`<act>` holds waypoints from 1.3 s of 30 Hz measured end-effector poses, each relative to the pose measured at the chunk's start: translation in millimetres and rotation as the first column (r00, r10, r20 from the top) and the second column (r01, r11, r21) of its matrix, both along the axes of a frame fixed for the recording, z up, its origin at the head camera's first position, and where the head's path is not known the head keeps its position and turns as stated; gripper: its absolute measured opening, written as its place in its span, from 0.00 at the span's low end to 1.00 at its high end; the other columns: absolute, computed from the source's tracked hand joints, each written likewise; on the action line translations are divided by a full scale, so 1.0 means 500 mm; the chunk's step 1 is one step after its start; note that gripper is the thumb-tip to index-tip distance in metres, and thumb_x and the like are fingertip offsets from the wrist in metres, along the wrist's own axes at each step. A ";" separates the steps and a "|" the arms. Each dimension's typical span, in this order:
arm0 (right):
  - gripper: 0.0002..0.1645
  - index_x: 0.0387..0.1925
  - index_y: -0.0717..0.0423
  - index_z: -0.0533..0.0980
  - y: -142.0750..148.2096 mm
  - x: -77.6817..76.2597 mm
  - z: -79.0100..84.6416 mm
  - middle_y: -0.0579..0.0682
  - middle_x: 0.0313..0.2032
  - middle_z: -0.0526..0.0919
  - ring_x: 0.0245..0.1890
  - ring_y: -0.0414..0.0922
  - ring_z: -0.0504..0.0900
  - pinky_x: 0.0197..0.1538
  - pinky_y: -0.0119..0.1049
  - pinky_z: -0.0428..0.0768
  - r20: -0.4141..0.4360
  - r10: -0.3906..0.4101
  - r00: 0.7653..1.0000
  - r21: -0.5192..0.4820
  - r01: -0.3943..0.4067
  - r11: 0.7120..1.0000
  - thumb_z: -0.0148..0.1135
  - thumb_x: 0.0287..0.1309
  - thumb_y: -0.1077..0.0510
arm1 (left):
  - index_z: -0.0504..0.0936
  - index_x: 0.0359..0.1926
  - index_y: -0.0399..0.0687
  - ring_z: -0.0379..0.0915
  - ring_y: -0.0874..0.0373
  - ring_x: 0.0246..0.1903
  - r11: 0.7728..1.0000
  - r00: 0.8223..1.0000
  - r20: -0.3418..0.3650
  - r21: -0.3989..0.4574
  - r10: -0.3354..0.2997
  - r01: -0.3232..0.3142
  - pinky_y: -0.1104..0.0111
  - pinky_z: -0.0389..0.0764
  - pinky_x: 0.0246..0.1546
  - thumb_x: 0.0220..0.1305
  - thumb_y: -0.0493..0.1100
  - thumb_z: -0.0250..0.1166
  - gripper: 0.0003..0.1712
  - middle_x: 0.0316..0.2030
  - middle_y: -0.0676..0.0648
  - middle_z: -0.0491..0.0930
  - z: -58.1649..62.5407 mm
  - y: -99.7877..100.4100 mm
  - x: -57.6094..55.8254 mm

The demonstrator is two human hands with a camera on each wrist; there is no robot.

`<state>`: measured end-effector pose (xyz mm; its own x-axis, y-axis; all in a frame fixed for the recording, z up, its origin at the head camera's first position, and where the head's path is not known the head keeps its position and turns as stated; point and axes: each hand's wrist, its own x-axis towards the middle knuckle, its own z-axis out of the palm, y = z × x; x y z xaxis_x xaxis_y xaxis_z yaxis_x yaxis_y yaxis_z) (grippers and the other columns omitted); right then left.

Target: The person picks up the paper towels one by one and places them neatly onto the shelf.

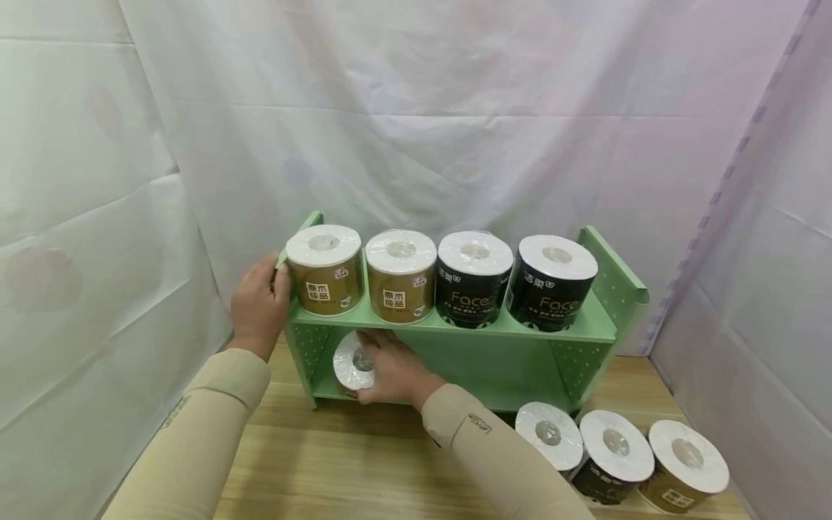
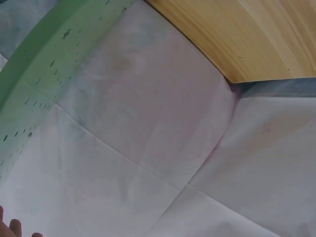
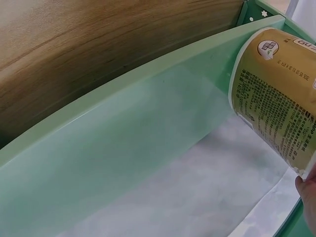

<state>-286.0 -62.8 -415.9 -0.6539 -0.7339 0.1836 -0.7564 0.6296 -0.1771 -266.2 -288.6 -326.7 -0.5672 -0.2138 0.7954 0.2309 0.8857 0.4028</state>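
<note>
A green two-tier shelf [image 1: 455, 328] stands on the wooden table. At its left end my left hand [image 1: 260, 303] holds the upper side panel, thumb in front beside the leftmost roll. In the left wrist view, only fingertips [image 2: 15, 228] show, below the speckled green panel [image 2: 49, 74]. My right hand [image 1: 395, 368] grips a brown-wrapped toilet paper roll [image 1: 353, 361] at the left of the lower tier. Its printed side [image 3: 276, 94] appears in the right wrist view, leaning in that picture, with a thumb [image 3: 307, 190] at its end. The palm and other fingers are mostly hidden there.
On the upper tier stand two brown rolls [image 1: 401, 278] at left and two black rolls [image 1: 474, 282] at right. Three more rolls [image 1: 614, 455] stand on the table [image 1: 312, 455] at front right, near my right sleeve. White cloth [image 1: 422, 108] hangs behind and at both sides.
</note>
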 end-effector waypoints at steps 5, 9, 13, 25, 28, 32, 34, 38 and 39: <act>0.62 0.74 0.57 0.53 -0.005 0.000 -0.001 0.52 0.73 0.54 0.74 0.47 0.50 0.72 0.36 0.53 0.001 0.004 1.000 -0.003 -0.004 1.000 0.66 0.39 0.38 | 0.76 0.50 0.33 0.74 0.34 0.42 1.000 1.000 -0.015 0.000 0.000 0.000 0.45 0.74 0.46 0.69 0.43 0.50 0.19 0.44 0.32 0.80 -0.001 0.001 0.000; 0.62 0.74 0.57 0.53 -0.007 0.000 -0.001 0.52 0.74 0.54 0.74 0.48 0.50 0.72 0.36 0.53 0.005 0.004 1.000 -0.008 -0.004 1.000 0.66 0.39 0.39 | 0.76 0.51 0.33 0.74 0.34 0.42 1.000 1.000 -0.024 -0.001 -0.001 0.001 0.44 0.73 0.45 0.69 0.43 0.50 0.19 0.45 0.32 0.80 -0.001 0.002 0.001; 0.62 0.74 0.57 0.53 -0.010 -0.001 -0.003 0.53 0.74 0.54 0.74 0.48 0.50 0.72 0.36 0.53 -0.004 0.006 1.000 -0.008 -0.006 1.000 0.67 0.39 0.38 | 0.76 0.50 0.33 0.74 0.34 0.42 1.000 1.000 -0.023 -0.004 -0.003 0.003 0.44 0.73 0.45 0.69 0.42 0.50 0.18 0.44 0.32 0.80 -0.003 0.000 -0.001; 0.62 0.74 0.58 0.50 -0.017 -0.007 -0.009 0.52 0.75 0.50 0.75 0.48 0.47 0.72 0.35 0.50 0.033 0.014 0.999 -0.011 -0.013 1.000 0.66 0.43 0.37 | 0.76 0.50 0.33 0.74 0.34 0.42 1.000 1.000 -0.015 -0.005 -0.002 0.001 0.44 0.73 0.45 0.69 0.43 0.50 0.19 0.45 0.31 0.79 -0.003 0.000 -0.001; 0.63 0.75 0.58 0.48 -0.019 -0.011 -0.009 0.53 0.75 0.49 0.75 0.48 0.46 0.73 0.35 0.48 0.056 0.012 0.998 -0.012 -0.011 1.000 0.66 0.44 0.37 | 0.76 0.50 0.33 0.74 0.34 0.42 1.000 1.000 -0.016 -0.008 0.000 0.000 0.44 0.73 0.45 0.69 0.43 0.50 0.19 0.44 0.31 0.79 -0.003 0.000 -0.001; 0.65 0.75 0.57 0.45 -0.022 -0.017 -0.011 0.53 0.75 0.47 0.75 0.48 0.46 0.72 0.35 0.48 0.088 0.007 0.996 -0.020 -0.006 1.000 0.67 0.44 0.37 | 0.76 0.50 0.33 0.74 0.34 0.41 1.000 1.000 -0.022 -0.009 -0.001 0.001 0.44 0.73 0.44 0.69 0.42 0.50 0.18 0.44 0.31 0.79 -0.003 0.000 -0.001; 0.66 0.75 0.57 0.44 -0.024 -0.020 -0.011 0.53 0.75 0.47 0.75 0.48 0.47 0.72 0.34 0.50 0.104 0.006 0.995 -0.029 -0.003 1.000 0.68 0.44 0.38 | 0.76 0.50 0.33 0.74 0.34 0.41 1.000 1.000 -0.023 -0.009 -0.002 0.002 0.44 0.73 0.44 0.69 0.42 0.50 0.18 0.43 0.31 0.79 -0.003 0.000 -0.001; 0.67 0.76 0.55 0.42 -0.030 -0.024 -0.008 0.53 0.75 0.48 0.74 0.49 0.49 0.71 0.34 0.54 0.144 0.007 0.990 -0.056 0.001 0.998 0.68 0.44 0.38 | 0.76 0.50 0.33 0.74 0.34 0.41 1.000 1.000 -0.024 -0.012 -0.008 0.008 0.44 0.73 0.45 0.69 0.43 0.50 0.18 0.44 0.31 0.79 -0.004 -0.001 -0.001; 0.67 0.76 0.54 0.42 -0.031 -0.024 -0.007 0.53 0.75 0.48 0.74 0.49 0.50 0.71 0.34 0.55 0.155 0.006 0.988 -0.065 0.005 0.998 0.69 0.43 0.38 | 0.76 0.49 0.33 0.74 0.34 0.41 1.000 1.000 -0.027 -0.013 -0.009 0.008 0.44 0.73 0.45 0.68 0.43 0.50 0.18 0.44 0.31 0.79 -0.004 -0.001 -0.002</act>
